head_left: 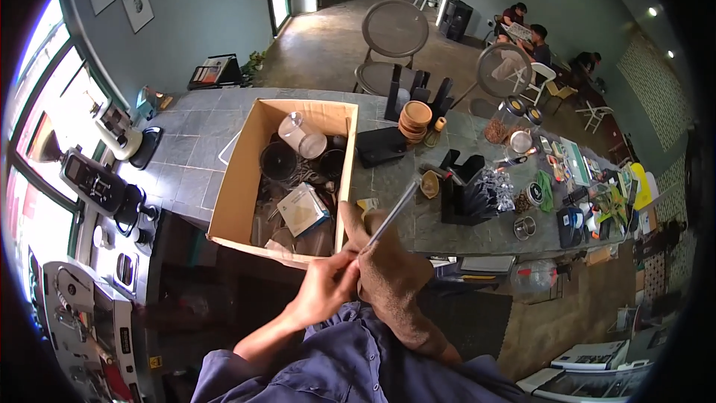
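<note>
A thin, straight silvery rod (395,213), perhaps a straw, slants up and away in front of my body. The fingers of my left hand (326,283) are closed in a pinch at its lower end. Brown fuzzy fabric covers my right hand (394,280); whether it is a glove or a wrapped cloth I cannot make out. That covered hand grips the rod, its fingers hidden under the fabric. Both hands meet just in front of the near right corner of an open cardboard box (237,186). Inside the box lie clear and dark plastic containers and a small white carton (303,209).
On the grey tiled counter (186,138) stand terracotta pots (415,118), black holders (456,201), a cluster of silvery utensils (494,190) and a small metal cup (524,228). A coffee grinder (97,179) is at the left. Chairs and several people are beyond the counter.
</note>
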The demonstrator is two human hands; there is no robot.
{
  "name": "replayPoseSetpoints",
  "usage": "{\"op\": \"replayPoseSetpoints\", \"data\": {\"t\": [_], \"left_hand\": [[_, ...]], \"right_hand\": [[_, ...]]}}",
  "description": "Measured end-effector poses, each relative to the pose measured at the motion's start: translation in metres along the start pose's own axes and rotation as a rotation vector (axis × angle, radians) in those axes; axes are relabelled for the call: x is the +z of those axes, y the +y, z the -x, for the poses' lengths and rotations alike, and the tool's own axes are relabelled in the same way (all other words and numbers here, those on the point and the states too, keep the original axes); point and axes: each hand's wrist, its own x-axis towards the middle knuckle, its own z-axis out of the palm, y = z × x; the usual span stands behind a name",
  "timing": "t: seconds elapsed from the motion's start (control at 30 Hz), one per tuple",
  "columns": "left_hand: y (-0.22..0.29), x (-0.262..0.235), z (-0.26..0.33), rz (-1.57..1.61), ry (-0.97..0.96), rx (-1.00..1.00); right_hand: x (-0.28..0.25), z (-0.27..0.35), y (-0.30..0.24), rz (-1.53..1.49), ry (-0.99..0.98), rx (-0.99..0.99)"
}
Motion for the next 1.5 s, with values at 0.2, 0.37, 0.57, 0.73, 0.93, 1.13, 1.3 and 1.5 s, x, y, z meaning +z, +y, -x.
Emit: {"op": "replayPoseSetpoints", "data": {"t": [0.2,0.37,0.57,0.73,0.93,1.13,1.3,1.5], "left_hand": [[-0.001,0.009,0.021,0.145,0.113,-0.091],[-0.008,0.011,0.026,0.152,0.198,-0.065],[-0.002,0.018,0.029,-0.011,0.186,0.021],[-0.009,0.027,0.035,-0.009,0.163,0.004],[-0.007,0.029,0.046,-0.053,0.106,-0.002],[-0.016,0.026,0.065,-0.064,0.143,0.009],[-0.024,0.039,0.065,0.168,0.224,-0.029],[-0.024,0.045,0.046,0.102,0.230,0.018]], "right_hand": [[0.011,0.005,0.002,-0.357,-0.092,-0.163],[-0.011,-0.003,-0.015,-0.182,-0.361,-0.070],[0.013,0.021,0.018,0.063,-0.221,-0.105],[-0.016,-0.002,0.005,0.191,-0.320,0.301],[-0.038,-0.031,0.026,0.095,-0.289,0.289],[-0.024,-0.048,0.067,0.113,-0.388,0.099],[0.022,-0.010,0.097,0.980,-0.037,-0.212],[-0.010,-0.020,0.025,0.822,-0.377,-0.461]]}}
